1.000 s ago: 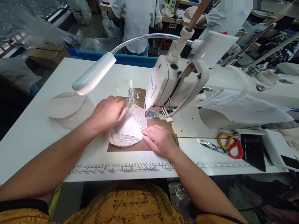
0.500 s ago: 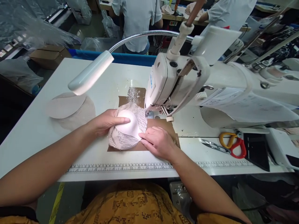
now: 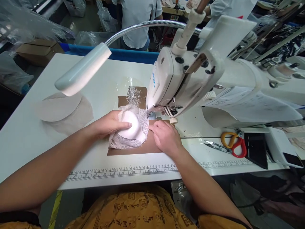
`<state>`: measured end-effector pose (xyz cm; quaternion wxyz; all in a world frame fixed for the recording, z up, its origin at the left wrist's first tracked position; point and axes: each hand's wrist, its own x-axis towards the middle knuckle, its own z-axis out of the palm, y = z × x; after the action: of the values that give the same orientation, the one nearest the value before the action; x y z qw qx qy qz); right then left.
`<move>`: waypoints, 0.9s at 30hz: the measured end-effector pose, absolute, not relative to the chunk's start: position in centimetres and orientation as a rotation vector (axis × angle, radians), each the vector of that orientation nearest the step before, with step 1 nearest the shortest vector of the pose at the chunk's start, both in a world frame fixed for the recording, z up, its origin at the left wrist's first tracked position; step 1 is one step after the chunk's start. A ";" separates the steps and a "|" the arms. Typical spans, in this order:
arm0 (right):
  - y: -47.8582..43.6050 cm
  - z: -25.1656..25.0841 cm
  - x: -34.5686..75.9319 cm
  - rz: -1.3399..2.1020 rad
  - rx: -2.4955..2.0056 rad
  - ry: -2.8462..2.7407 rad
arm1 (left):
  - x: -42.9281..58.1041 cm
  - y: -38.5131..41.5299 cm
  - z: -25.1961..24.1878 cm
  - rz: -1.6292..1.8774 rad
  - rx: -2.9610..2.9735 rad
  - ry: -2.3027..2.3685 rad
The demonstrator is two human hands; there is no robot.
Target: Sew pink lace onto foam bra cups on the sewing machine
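Cup (image 3: 130, 124) one; scissors (image 3: 230, 144), perhaps two.

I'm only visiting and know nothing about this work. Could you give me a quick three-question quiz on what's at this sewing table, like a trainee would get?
1. What does the left hand grip? A) a cardboard box B) the white padded cup C) a plastic bag
2. True or false: the scissors with red and yellow handles lie untouched on the table, off to the right of the right hand.
3. Fill in: the cup sits in pale, netlike ____ fabric on a brown sheet.

Key: 1 B; 2 true; 3 lace.
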<state>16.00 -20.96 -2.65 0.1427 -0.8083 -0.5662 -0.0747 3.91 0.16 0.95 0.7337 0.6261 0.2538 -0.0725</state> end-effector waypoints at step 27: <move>-20.2 -2.5 15.9 -0.207 -2.456 -1.573 | 3.8 0.4 0.1 -0.004 1.508 0.522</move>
<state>15.86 -20.22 -2.54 0.1089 -0.8350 -0.5347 -0.0703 3.80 0.43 0.07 0.6983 0.6764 0.2341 -0.0018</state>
